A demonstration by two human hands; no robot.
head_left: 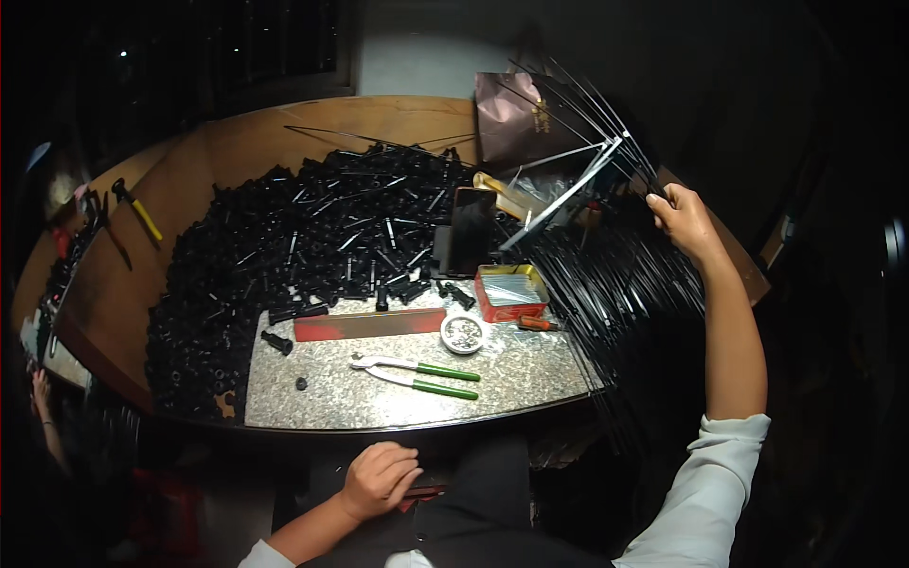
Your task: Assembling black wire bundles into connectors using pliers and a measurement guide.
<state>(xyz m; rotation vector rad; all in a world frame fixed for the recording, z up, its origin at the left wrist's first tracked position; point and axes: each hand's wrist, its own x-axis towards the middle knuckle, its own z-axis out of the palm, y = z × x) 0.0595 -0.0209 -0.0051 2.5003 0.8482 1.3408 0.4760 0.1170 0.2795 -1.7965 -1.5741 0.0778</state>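
Raised at the right, my right hand [684, 220] is closed around the black rods of an umbrella rib frame [613, 149]. Silver-coloured arms of this frame spread toward the table, and its thin dark ribs point up and left. Beneath that hand lies a large heap of black umbrella ribs [615, 284]. My left hand [381, 479] is low in front of the table edge, over my lap, its fingers curled together and nothing showing in them. Green-handled pliers [445, 381] rest on the speckled tabletop [331, 398] beyond it.
Black tubular plastic parts [322, 237] are piled within a wooden rim [246, 151]. Near the middle are a phone [471, 227], a red tin [511, 295] of metal rods, a white bowl [463, 334] and a red bar [369, 325]. Another person's hand [41, 393] shows far left.
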